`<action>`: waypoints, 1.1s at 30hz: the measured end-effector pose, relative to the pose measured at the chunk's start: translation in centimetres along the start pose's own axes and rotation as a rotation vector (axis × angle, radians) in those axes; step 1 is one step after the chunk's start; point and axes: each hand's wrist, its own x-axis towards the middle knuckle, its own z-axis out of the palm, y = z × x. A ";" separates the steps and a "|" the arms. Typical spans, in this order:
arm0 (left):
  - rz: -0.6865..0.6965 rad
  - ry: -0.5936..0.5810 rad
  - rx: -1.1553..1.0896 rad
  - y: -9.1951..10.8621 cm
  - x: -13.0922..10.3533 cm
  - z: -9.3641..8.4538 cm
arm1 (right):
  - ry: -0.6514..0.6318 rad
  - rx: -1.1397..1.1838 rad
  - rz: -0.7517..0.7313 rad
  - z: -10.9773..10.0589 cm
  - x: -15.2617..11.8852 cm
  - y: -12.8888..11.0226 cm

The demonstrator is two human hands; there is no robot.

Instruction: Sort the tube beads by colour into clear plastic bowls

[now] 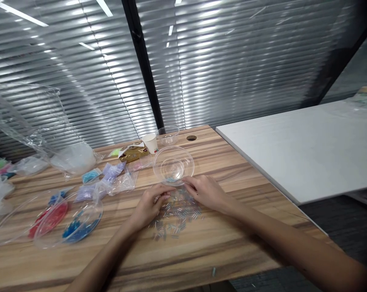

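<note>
A clear plastic bowl (188,158) stands in front of me with a few bluish bits in its bottom. Just below it, many small tube-shaped beads (179,215) in pale, clear and grey tones are scattered on the wood. My left hand (149,202) is over the left side of these beads, thumb and fingers pinched together. At the bowl's near rim is my right hand (204,192), also in a pinch, its fingertips over or touching the edge. Whatever either pinch holds is too small to make out.
Clear bowls with red beads (53,219) and blue beads (72,230) stand left. Small bags of purple beads (87,192), a paper cup (150,144) and another clear bowl (168,136) lie beyond. A white table (293,150) adjoins on the right. One stray bead (214,271) lies near the front edge.
</note>
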 end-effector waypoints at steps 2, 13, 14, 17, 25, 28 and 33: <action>-0.061 0.019 -0.077 0.0 0.0 -0.1 | 0.007 -0.005 0.021 -0.1 0.0 0.0; -0.486 0.278 -0.831 0.5 0.3 -0.3 | 0.096 -0.079 0.111 -0.5 0.4 0.2; -0.503 0.306 -0.914 0.5 0.4 -0.4 | 0.096 -0.089 0.115 -0.5 0.4 0.2; -0.493 0.377 -1.118 0.3 0.5 -0.8 | 0.095 -0.128 0.092 -0.4 0.4 0.2; -0.325 0.531 -0.956 -1.7 0.6 -2.1 | 0.223 -0.222 -0.186 0.3 0.0 0.1; -0.215 0.627 -0.591 -1.0 0.4 -2.2 | 0.305 -0.207 -0.337 0.5 -0.1 -0.2; 0.208 0.577 0.176 0.6 0.1 -1.9 | 0.435 -0.223 -0.503 0.5 -0.3 -0.9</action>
